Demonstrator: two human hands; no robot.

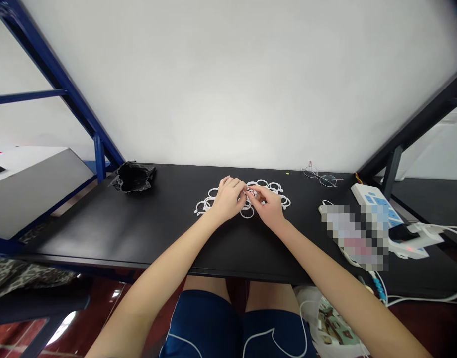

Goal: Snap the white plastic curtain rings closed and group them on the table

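Several thin white rings with small knobs at their ends [246, 213] lie in a loose cluster on the black table [168, 223]. Over the middle of this cluster my left hand [228, 199] and my right hand [267, 203] meet, fingertips nearly touching. Both are closed in a pinch on what appears to be one of the white rings, mostly covered by the fingers. Other rings show on the left beside my left hand, and behind and to the right of my right hand.
A crumpled black plastic bag [133, 178] stands open at the back left. Eyeglasses [319, 176] lie at the back right. A blurred-out phone [353, 236], a white power strip [377, 201] and white cables [429, 300] occupy the right side. Blue metal posts [69, 92] rise at the left.
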